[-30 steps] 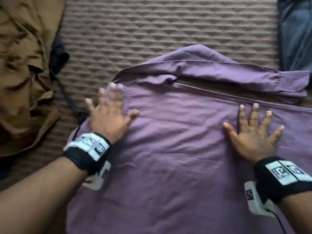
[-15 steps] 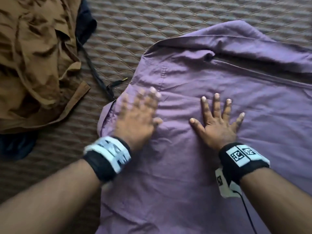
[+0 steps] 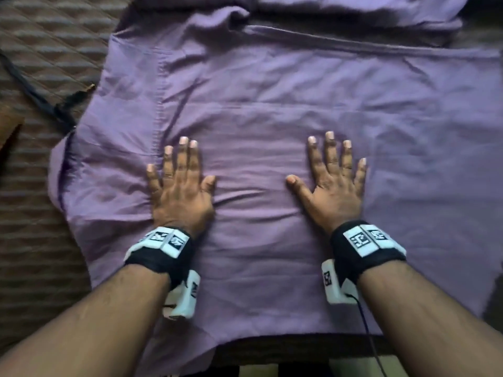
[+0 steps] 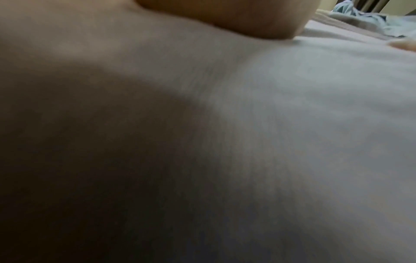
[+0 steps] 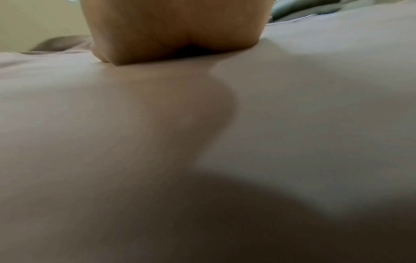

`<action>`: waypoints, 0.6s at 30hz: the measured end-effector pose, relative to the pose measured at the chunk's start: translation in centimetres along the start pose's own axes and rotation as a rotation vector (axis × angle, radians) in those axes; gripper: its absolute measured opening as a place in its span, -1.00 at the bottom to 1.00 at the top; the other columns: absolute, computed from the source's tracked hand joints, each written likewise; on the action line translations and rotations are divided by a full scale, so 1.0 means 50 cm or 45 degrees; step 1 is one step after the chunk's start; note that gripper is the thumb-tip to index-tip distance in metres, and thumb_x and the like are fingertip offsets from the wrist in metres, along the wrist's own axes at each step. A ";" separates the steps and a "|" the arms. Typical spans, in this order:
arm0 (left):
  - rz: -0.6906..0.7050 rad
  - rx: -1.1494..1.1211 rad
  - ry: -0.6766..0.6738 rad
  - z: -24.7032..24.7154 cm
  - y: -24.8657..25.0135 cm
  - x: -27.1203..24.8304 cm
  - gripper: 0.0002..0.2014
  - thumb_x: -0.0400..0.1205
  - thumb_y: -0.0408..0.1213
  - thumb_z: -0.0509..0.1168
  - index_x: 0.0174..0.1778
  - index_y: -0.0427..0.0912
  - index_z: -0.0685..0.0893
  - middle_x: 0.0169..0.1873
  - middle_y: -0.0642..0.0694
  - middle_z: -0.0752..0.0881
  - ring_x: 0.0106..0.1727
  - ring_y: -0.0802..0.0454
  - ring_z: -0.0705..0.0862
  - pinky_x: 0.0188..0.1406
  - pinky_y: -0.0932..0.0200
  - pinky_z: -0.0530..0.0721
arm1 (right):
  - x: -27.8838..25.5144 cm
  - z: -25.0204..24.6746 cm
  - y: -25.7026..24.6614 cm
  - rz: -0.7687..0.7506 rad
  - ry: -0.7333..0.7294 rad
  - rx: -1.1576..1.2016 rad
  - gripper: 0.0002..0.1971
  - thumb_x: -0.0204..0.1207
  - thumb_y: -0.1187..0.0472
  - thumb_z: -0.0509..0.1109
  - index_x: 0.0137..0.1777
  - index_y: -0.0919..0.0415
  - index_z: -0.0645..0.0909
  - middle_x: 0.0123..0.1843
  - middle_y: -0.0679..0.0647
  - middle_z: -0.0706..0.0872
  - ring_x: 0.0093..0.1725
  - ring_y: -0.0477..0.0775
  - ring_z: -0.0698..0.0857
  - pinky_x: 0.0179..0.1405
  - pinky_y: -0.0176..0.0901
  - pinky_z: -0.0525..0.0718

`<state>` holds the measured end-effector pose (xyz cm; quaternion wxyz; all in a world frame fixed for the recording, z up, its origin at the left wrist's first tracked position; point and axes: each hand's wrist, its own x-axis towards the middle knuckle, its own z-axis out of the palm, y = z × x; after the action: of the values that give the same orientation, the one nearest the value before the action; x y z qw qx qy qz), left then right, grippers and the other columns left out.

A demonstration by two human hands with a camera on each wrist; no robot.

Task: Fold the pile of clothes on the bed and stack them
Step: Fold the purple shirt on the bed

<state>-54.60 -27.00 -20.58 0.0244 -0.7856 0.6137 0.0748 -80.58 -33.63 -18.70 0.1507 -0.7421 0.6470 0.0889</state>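
A purple shirt (image 3: 272,91) lies spread flat on the quilted brown bed cover (image 3: 35,213), with a sleeve folded across its far edge (image 3: 353,12). My left hand (image 3: 181,175) presses flat on the shirt left of its middle, fingers straight and close together. My right hand (image 3: 330,175) presses flat to the right of it, fingers spread. Both wrist views are close and blurred: pale shirt cloth (image 4: 315,124) fills the left one under the heel of my left hand (image 4: 225,19), and the right one shows cloth (image 5: 315,106) under my right hand (image 5: 175,30).
A black cord (image 3: 40,102) lies on the bed cover left of the shirt. A corner of brown cloth (image 3: 8,131) shows at the left edge. The near edge of the bed (image 3: 285,346) runs just below the shirt's hem.
Both hands have slid toward me down the shirt, and the right one has moved apart from the left. The view has shifted right, so the brown garment has left the frame.
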 end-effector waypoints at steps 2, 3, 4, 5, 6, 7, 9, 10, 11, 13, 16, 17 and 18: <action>0.010 0.011 0.005 0.000 0.004 0.000 -0.37 0.78 0.09 -0.16 0.75 -0.12 0.13 0.73 -0.08 0.16 0.73 -0.13 0.16 0.61 -0.04 -0.43 | -0.006 -0.012 0.112 0.089 0.005 0.015 -0.11 0.41 -0.58 -0.19 0.71 -0.25 -0.24 0.77 -0.11 -0.21 0.75 0.14 -0.20 0.65 0.31 -0.26; 0.002 -0.009 -0.004 -0.001 -0.002 0.001 -0.37 0.77 0.09 -0.15 0.75 -0.11 0.11 0.74 -0.07 0.14 0.74 -0.13 0.13 0.60 -0.02 -0.47 | -0.006 -0.017 0.158 0.125 0.007 0.028 -0.10 0.40 -0.59 -0.18 0.71 -0.25 -0.25 0.77 -0.11 -0.21 0.75 0.14 -0.20 0.65 0.32 -0.25; -0.007 -0.035 -0.014 -0.003 0.003 0.003 -0.35 0.75 0.09 -0.14 0.75 -0.11 0.10 0.74 -0.07 0.12 0.74 -0.13 0.10 0.57 0.02 -0.51 | -0.009 -0.024 0.215 0.155 0.010 0.047 -0.09 0.40 -0.59 -0.17 0.71 -0.25 -0.25 0.77 -0.11 -0.21 0.75 0.14 -0.19 0.65 0.31 -0.25; -0.022 -0.055 -0.026 -0.006 -0.001 0.006 -0.34 0.74 0.09 -0.13 0.75 -0.11 0.09 0.74 -0.06 0.10 0.74 -0.12 0.08 0.55 0.05 -0.55 | -0.009 -0.029 0.261 0.178 0.017 0.060 -0.08 0.39 -0.59 -0.16 0.71 -0.25 -0.23 0.77 -0.11 -0.20 0.75 0.14 -0.19 0.65 0.30 -0.25; -0.034 -0.066 -0.032 -0.009 0.000 0.007 -0.34 0.73 0.09 -0.13 0.75 -0.10 0.08 0.75 -0.05 0.09 0.75 -0.12 0.06 0.53 0.07 -0.57 | -0.011 -0.035 0.314 0.202 0.024 0.066 -0.08 0.39 -0.60 -0.16 0.72 -0.24 -0.21 0.78 -0.10 -0.19 0.75 0.15 -0.18 0.65 0.31 -0.24; -0.040 -0.068 -0.036 -0.011 0.006 0.006 -0.34 0.72 0.08 -0.12 0.76 -0.10 0.07 0.75 -0.04 0.08 0.75 -0.11 0.05 0.52 0.09 -0.59 | -0.016 -0.041 0.373 0.234 0.037 0.073 -0.07 0.38 -0.60 -0.16 0.72 -0.24 -0.20 0.78 -0.09 -0.17 0.75 0.17 -0.17 0.65 0.33 -0.22; -0.056 -0.060 -0.046 -0.015 0.012 0.004 -0.33 0.72 0.08 -0.13 0.76 -0.10 0.05 0.75 -0.03 0.05 0.75 -0.10 0.01 0.51 0.10 -0.60 | -0.031 -0.050 0.484 0.326 0.051 0.089 -0.06 0.38 -0.62 -0.19 0.73 -0.22 -0.18 0.78 -0.06 -0.15 0.75 0.21 -0.14 0.66 0.39 -0.17; -0.068 -0.056 -0.059 -0.017 0.013 0.004 -0.32 0.71 0.09 -0.15 0.76 -0.10 0.04 0.75 -0.02 0.03 0.76 -0.09 -0.01 0.51 0.08 -0.60 | -0.040 -0.055 0.531 0.382 0.050 0.105 -0.05 0.37 -0.64 -0.23 0.73 -0.22 -0.18 0.78 -0.04 -0.15 0.75 0.23 -0.14 0.65 0.44 -0.15; -0.088 -0.052 -0.075 -0.020 0.016 0.004 -0.31 0.70 0.10 -0.17 0.76 -0.10 0.04 0.76 -0.01 0.01 0.76 -0.09 -0.02 0.53 0.03 -0.57 | -0.050 -0.060 0.571 0.437 0.040 0.128 -0.04 0.37 -0.65 -0.25 0.73 -0.22 -0.17 0.78 -0.03 -0.15 0.74 0.25 -0.13 0.63 0.49 -0.14; -0.152 -0.043 -0.086 -0.028 0.032 0.003 -0.31 0.70 0.09 -0.17 0.76 -0.11 0.03 0.76 -0.01 -0.02 0.76 -0.11 -0.05 0.59 -0.20 -0.42 | -0.061 -0.070 0.622 0.491 0.022 0.131 -0.06 0.38 -0.65 -0.27 0.73 -0.21 -0.16 0.78 0.00 -0.16 0.74 0.28 -0.13 0.58 0.58 -0.16; -0.209 -0.094 -0.030 -0.049 0.087 -0.014 -0.30 0.70 0.06 -0.11 0.76 -0.16 0.03 0.76 -0.09 -0.03 0.76 -0.18 -0.07 0.58 -0.37 -0.35 | -0.070 -0.084 0.612 0.454 0.056 0.121 -0.06 0.44 -0.60 -0.28 0.74 -0.11 -0.13 0.78 0.09 -0.16 0.73 0.35 -0.13 0.51 0.69 -0.18; -0.175 -0.129 -0.013 -0.052 0.119 -0.033 -0.30 0.70 0.05 -0.10 0.76 -0.18 0.05 0.75 -0.11 0.00 0.76 -0.19 -0.06 0.57 -0.30 -0.42 | -0.082 -0.085 0.590 0.421 0.086 0.122 -0.07 0.46 -0.58 -0.28 0.75 -0.07 -0.12 0.78 0.13 -0.14 0.73 0.38 -0.12 0.51 0.70 -0.17; -0.113 -0.149 0.000 -0.054 0.156 -0.059 -0.31 0.71 0.05 -0.09 0.75 -0.18 0.08 0.75 -0.12 0.04 0.75 -0.18 -0.03 0.55 -0.19 -0.49 | -0.097 -0.083 0.557 0.367 0.103 0.114 -0.08 0.49 -0.56 -0.27 0.76 -0.03 -0.10 0.78 0.16 -0.11 0.73 0.39 -0.10 0.51 0.69 -0.16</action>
<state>-62.62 -26.45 -17.05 -0.0183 -0.8120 0.5730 0.1095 -109.06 -33.76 -16.24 0.1431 -0.6372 0.7556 0.0505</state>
